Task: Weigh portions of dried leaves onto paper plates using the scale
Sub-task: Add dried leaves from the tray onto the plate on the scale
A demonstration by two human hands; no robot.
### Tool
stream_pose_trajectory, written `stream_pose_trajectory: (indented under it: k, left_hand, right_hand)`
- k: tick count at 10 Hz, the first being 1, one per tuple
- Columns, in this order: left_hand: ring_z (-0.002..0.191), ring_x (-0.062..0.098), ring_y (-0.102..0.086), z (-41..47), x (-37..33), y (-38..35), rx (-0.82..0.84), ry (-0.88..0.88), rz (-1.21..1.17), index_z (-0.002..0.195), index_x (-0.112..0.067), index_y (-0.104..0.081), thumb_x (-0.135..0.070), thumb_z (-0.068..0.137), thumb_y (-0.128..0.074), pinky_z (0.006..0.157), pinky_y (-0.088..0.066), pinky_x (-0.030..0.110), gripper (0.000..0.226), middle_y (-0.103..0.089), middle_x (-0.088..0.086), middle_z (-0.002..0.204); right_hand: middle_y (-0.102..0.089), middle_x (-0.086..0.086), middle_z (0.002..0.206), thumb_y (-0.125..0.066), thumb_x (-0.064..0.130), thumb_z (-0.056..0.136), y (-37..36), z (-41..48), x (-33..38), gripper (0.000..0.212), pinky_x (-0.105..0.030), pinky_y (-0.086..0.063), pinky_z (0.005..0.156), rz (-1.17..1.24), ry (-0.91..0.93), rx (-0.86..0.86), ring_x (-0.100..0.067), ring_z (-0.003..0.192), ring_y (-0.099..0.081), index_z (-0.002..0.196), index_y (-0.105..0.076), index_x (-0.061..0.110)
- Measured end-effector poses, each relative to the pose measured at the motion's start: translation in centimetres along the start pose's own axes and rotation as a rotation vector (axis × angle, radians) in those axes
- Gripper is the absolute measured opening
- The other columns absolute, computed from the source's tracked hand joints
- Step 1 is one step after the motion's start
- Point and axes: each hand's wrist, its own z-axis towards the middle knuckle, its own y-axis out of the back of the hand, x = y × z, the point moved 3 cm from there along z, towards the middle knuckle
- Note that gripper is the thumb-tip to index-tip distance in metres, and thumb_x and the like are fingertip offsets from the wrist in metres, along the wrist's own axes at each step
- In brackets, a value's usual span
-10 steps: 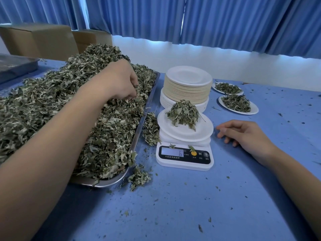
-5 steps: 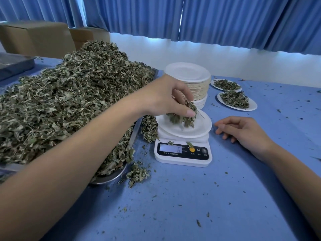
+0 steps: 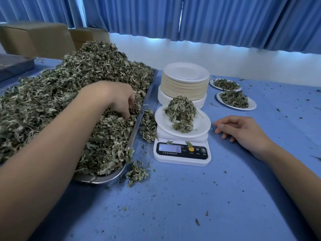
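Left hand [image 3: 112, 99] pinching dried leaves [image 3: 69, 84] in tray [image 3: 111, 178] — long axis running away, right hand [image 3: 243, 131] relaxed beside scale [image 3: 182, 161], display facing person

We face pleated blue fabric curtains [image 3: 225, 20] hanging above a plain white wall [image 3: 173, 53], daylight glowing along their hem. Two brown cardboard boxes [image 3: 34, 39] stand at the far left by our blue-covered table [image 3: 191, 206].

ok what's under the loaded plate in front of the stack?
The white scale, display reading what looks like 6. The paper plate covers most of its weighing platform; only the near edge shows.
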Motion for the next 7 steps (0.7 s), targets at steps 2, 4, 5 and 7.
stream_pose_trajectory:
  k: [2, 4, 5, 7]
  left_hand:
    - [0.075, 0.014, -0.052, 0.7, 1.0, -0.5, 0.031, -0.04, 0.013, 0.101, -0.017, -0.068, -0.016, 0.086, -0.078, 0.068, -0.04, 0.028, 0.019, -0.058, -0.004, 0.089]
    - [0.076, 0.012, -0.055, 0.7, 1.2, 1.1, -0.273, 0.027, -0.18, 0.085, -0.021, -0.071, -0.006, 0.082, -0.079, 0.074, -0.045, 0.034, 0.018, -0.065, -0.002, 0.096]
    - [0.075, 0.015, -0.059, 0.5, 1.3, 2.2, -0.436, 0.015, -0.244, 0.08, -0.025, -0.071, -0.004, 0.079, -0.079, 0.07, -0.045, 0.032, 0.022, -0.065, -0.003, 0.089]
    - [0.067, 0.009, -0.064, -1.3, -1.5, 3.1, -0.489, -0.225, -0.548, 0.086, -0.027, -0.075, -0.013, 0.076, -0.086, 0.057, -0.047, 0.021, 0.02, -0.068, -0.007, 0.074]
  right_hand:
    - [-0.078, -0.005, 0.088, -0.066, 0.013, 0.098, 0.0, -0.1, 0.1, 0.012, -0.014, -0.048, 0.054, -0.006, -0.001, -0.001, -0.008, 0.065, -0.063, 0.101, -0.077, 0.014]
    - [-0.078, -0.005, 0.088, -0.067, 0.015, 0.098, 0.1, 0.0, 0.0, 0.011, -0.014, -0.048, 0.055, -0.003, 0.002, 0.004, -0.008, 0.066, -0.064, 0.101, -0.078, 0.016]
    - [-0.078, -0.005, 0.087, -0.067, 0.015, 0.098, 0.0, 0.0, -0.1, 0.011, -0.014, -0.048, 0.055, -0.005, 0.006, 0.004, -0.008, 0.066, -0.064, 0.1, -0.078, 0.016]
    - [-0.078, -0.005, 0.087, -0.067, 0.016, 0.098, 0.1, 0.0, 0.0, 0.011, -0.014, -0.048, 0.055, -0.008, 0.006, 0.005, -0.008, 0.066, -0.064, 0.1, -0.078, 0.016]
